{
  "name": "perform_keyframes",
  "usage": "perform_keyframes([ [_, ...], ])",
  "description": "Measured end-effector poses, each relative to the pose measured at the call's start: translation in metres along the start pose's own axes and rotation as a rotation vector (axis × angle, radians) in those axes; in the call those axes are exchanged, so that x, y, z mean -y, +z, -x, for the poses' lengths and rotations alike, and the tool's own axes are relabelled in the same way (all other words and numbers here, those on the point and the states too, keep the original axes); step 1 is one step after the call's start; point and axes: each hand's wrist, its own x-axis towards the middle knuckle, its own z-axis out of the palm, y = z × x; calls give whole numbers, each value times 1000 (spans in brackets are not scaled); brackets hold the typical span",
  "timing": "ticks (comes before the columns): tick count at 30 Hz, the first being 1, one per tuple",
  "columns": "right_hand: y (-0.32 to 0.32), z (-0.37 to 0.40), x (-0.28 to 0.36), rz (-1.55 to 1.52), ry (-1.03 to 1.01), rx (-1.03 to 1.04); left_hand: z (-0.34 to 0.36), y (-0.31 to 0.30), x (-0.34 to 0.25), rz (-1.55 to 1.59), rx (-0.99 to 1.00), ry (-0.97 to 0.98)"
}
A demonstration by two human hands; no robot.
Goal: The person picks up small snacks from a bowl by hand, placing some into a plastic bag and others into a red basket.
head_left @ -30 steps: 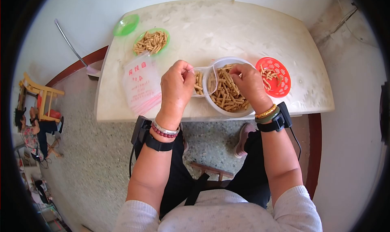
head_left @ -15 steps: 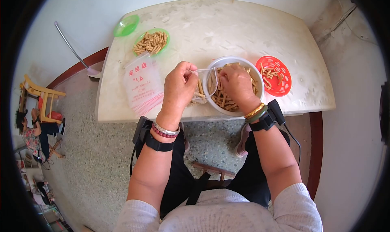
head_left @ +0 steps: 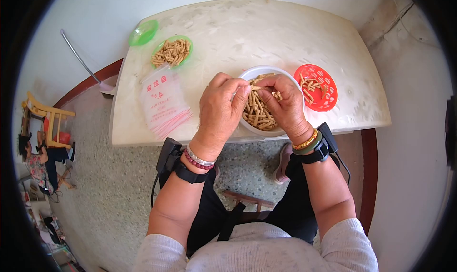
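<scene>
Both hands meet above a white bowl (head_left: 298, 76) of short tan sticks (head_left: 259, 115). My left hand (head_left: 223, 103) is closed at the bowl's left side, thumb and forefinger pinching a small pale stick-like piece. My right hand (head_left: 284, 103) is closed over the bowl, its thumb and fingers pinched at the other end of that piece. Tan bits show beside the right fingers. Any clear bag between the hands cannot be made out. A red perforated basket (head_left: 328, 98) with a few sticks sits right of the bowl.
A stack of clear bags with red print (head_left: 164, 98) lies left of my hands. Behind it are a green plate of sticks (head_left: 172, 52) and another green dish (head_left: 144, 33). Far left, a person (head_left: 38, 162) sits by a wooden chair (head_left: 50, 115).
My left hand has moved right and my right hand slightly up, so their fingertips now meet over the bowl. The clear bag stretched between them earlier no longer shows.
</scene>
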Motion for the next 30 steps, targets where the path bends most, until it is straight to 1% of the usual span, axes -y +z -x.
perform_keyframes([
  [1, 0, 0, 1, -1, 1, -3, 0, 2, 2, -27, 24, 35],
  [2, 0, 1, 1, -21, -15, 12, -1, 4, 3, -65, 7, 107],
  [6, 2, 5, -1, -91, -43, 27, 0, 6, 4, -127, 22, 168],
  [8, -1, 5, 2, -59, -61, 32, 1, 5, 5, 50, 45, 25],
  [10, -3, 4, 5, -28, -78, 36, 1, 5, 4, 85, 54, 9],
  [14, -5, 4, 7, -71, -24, 16, 0, 3, 4, 183, 67, -42],
  [22, -1, 7, -3, -117, 75, 26, -2, 0, 4, 239, 62, -50],
  [24, 3, 8, -8, -360, 205, 21, -2, -1, 4, 263, 61, -48],
  [25, 3, 8, -7, -359, 205, 21, -2, -1, 5, 298, 61, -42],
  [27, 5, 8, -3, -803, 366, 51, -2, 1, 8, 334, 61, -33],
  [28, 6, 9, -2, -801, 365, 50, -1, 3, 10, 369, 52, -39],
  [30, 9, 10, 0, -979, 400, 62, -1, 6, 11, 404, 44, -44],
])
